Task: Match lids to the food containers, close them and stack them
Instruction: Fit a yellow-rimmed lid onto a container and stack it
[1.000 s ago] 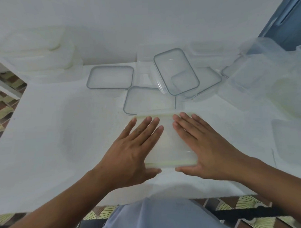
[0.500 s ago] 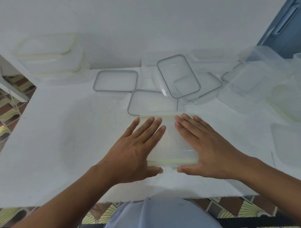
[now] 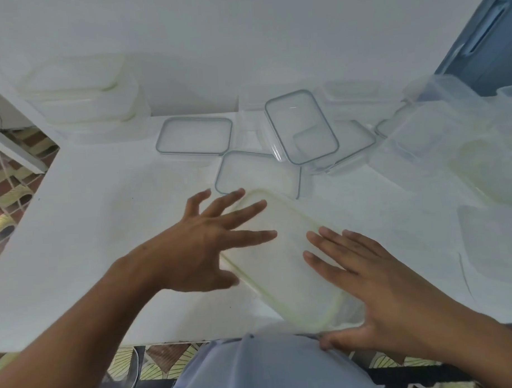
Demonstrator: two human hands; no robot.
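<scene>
A rectangular clear container with a pale green-rimmed lid point(image 3: 286, 268) lies diagonally at the near edge of the white table point(image 3: 105, 228). My left hand point(image 3: 198, 245) rests on the lid's upper left part, fingers spread, thumb beside the rim. My right hand point(image 3: 377, 285) lies on its lower right part, fingers on top and thumb hooked on the near end. Loose grey-sealed lids lie beyond: one flat at the back point(image 3: 194, 135), one just behind the container point(image 3: 248, 176), one tilted point(image 3: 300, 125).
A stack of closed containers point(image 3: 83, 98) stands at the back left against the wall. Several clear open containers point(image 3: 450, 134) crowd the right side, with another point(image 3: 494, 243) at the right edge. A blue door point(image 3: 481, 40) is at the far right. The table's left edge drops to a patterned floor.
The container has turned from square-on to diagonal and slid toward me. My left hand's fingers have spread; my right hand has moved down to the container's near end.
</scene>
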